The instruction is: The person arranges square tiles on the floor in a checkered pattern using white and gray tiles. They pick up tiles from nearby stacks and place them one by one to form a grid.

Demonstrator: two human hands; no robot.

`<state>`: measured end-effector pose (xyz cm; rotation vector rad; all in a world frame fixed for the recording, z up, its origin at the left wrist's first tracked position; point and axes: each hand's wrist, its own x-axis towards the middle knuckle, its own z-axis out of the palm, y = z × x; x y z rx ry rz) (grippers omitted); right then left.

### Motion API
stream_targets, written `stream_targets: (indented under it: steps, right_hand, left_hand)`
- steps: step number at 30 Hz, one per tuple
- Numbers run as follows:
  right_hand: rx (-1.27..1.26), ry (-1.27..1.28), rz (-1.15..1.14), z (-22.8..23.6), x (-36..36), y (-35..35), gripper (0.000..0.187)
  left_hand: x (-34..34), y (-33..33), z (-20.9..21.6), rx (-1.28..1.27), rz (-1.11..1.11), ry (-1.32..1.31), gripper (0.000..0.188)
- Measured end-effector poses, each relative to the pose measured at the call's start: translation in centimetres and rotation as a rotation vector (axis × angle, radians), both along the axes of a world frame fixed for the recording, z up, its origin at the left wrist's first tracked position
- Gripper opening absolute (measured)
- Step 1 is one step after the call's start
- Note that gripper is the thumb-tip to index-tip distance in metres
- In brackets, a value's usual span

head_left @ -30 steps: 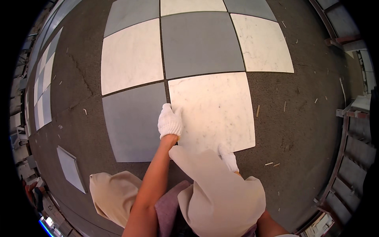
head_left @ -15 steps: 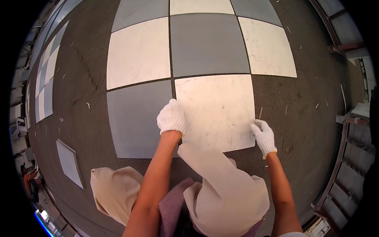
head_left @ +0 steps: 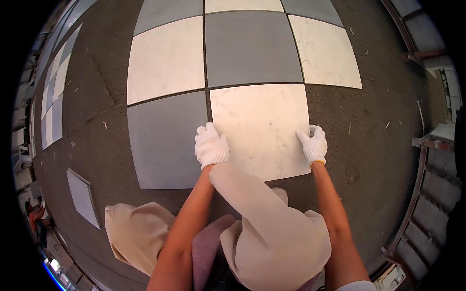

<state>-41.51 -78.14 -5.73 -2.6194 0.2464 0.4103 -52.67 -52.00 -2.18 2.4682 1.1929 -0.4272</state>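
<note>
A white marbled square tile (head_left: 262, 126) lies in front of me. My left hand (head_left: 211, 145), in a white knitted glove, grips its left edge, the fingers at the narrow gap beside a grey tile (head_left: 167, 145). At the opposite edge my right hand (head_left: 313, 144), gloved too, has its thumb over the tile's top and its fingers along the outer side. Another grey tile (head_left: 252, 51) lies beyond the white one, with a narrow dark joint between them. The undersides of the fingers are hidden.
A white tile (head_left: 165, 60) and a second white tile (head_left: 330, 51) continue the chequered pattern. Dark, gritty bedding (head_left: 359, 126) with small pale slivers surrounds them. A loose tile (head_left: 83, 198) lies at left. Metal racks (head_left: 432, 194) stand at right; a person (head_left: 36, 218) is far left.
My right hand has moved left and up from beside the white tile onto its right edge. The left hand has uncurled slightly at the left edge. The view has shifted a little.
</note>
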Motion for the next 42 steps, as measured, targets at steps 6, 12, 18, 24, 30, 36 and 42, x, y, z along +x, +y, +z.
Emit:
stream_targets:
  steps: [6,12,18,24,30,36,42]
  right_hand:
    - [-0.002,-0.026,-0.060,-0.5,0.0,0.2,0.059]
    - [0.024,-0.036,-0.063,-1.2,0.0,-0.1,0.058]
    - [0.060,-0.012,-0.072,-0.9,-0.2,0.2,0.058]
    - [0.059,0.000,-0.080,-0.7,-0.1,0.5,0.057]
    - [0.072,-0.015,-0.093,-0.9,0.0,0.3,0.053]
    - [0.079,-0.024,-0.097,-1.7,0.0,-0.1,0.052]
    - [0.103,-0.020,-0.101,-1.5,0.1,-0.1,0.050]
  left_hand:
    - [-0.2,-0.4,-1.2,-0.007,0.038,-0.029,0.036]
    - [-1.0,-0.6,-3.0,0.100,0.027,-0.149,0.038]
    - [-1.1,-0.3,-3.3,0.058,0.067,-0.205,0.039]
    - [-1.3,-0.2,-3.4,0.038,0.076,-0.266,0.036]
    - [-1.3,0.0,-3.2,-0.001,0.086,-0.275,0.036]
    - [-1.4,0.3,-3.6,-0.034,0.102,-0.287,0.035]
    - [-1.4,0.5,-3.6,-0.063,0.106,-0.291,0.030]
